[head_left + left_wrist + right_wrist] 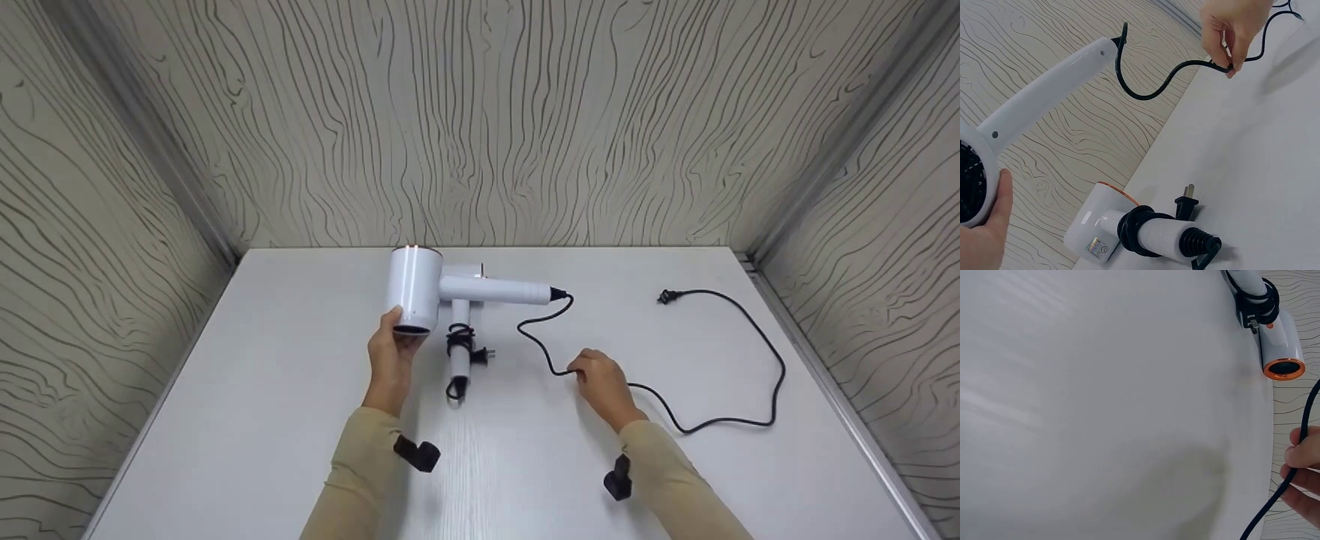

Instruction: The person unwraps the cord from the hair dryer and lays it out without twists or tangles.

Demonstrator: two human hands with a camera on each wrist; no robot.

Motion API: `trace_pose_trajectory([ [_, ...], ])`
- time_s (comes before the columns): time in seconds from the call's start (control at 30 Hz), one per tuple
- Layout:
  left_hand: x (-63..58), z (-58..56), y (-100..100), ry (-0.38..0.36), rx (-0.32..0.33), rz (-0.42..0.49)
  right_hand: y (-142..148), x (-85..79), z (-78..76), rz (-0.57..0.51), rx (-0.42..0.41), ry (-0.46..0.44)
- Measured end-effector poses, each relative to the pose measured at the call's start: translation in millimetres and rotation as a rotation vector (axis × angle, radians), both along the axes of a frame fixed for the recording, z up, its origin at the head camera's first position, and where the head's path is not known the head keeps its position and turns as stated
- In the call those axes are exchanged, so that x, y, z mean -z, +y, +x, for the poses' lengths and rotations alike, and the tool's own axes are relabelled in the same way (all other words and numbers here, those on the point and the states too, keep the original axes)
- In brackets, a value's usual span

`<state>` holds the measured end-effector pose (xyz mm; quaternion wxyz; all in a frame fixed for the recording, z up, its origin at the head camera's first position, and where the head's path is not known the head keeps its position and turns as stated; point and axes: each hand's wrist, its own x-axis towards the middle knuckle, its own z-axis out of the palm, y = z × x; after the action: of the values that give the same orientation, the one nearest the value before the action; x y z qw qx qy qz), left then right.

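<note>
Left hand [390, 364] grips the barrel of a glossy white hair dryer [415, 289], raised over the white table [262, 390] | right hand [602, 384] pinches its thin black cord [783, 367] | second white dryer [459, 365], cord-wrapped handle, lies partly hidden behind

There are two hair dryers, the loose-cord dryer [415, 289] and the wound-cord dryer [460, 312]; two power cords, one loose cord [781, 369] and one wound cord [460, 339]; two plugs [667, 297]; one sticker [1096, 246]; two grips, the left hand [391, 364] and right hand [604, 384]; two sleeves [356, 472]; two wrist cameras [426, 456]; one bench [525, 465]; three patterned walls [480, 120]; and two corner posts [150, 135].
</note>
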<state>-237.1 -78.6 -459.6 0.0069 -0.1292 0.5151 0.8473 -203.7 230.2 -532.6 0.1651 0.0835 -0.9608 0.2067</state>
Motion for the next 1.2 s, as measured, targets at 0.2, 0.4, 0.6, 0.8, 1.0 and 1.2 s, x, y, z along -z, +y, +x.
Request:
trace_pose_trajectory([
  [0.2,-4.9,-3.8,-0.7,-0.007,-0.022,0.027,0.4,3.8,2.2,0.014,-0.016,-0.072],
  [0.4,-11.7,-5.8,-5.3,-0.008,-0.053,0.096,0.6,6.3,4.0,0.022,-0.005,-0.133],
  [0.6,-16.3,-9.6,-12.5,-0.008,-0.087,0.127,0.6,8.3,5.4,0.014,-0.008,-0.165],
  [0.8,-20.6,-11.5,-19.8,-0.002,-0.112,0.175,0.1,11.4,6.4,0.005,-0.003,-0.192],
  [1.0,-25.1,-12.1,-27.6,0.018,-0.155,0.242,1.1,14.4,8.5,-0.015,-0.019,-0.17],
  [1.2,-27.3,-12.7,-37.3,-0.007,-0.175,0.267,4.3,18.1,11.0,-0.031,-0.033,-0.15],
])
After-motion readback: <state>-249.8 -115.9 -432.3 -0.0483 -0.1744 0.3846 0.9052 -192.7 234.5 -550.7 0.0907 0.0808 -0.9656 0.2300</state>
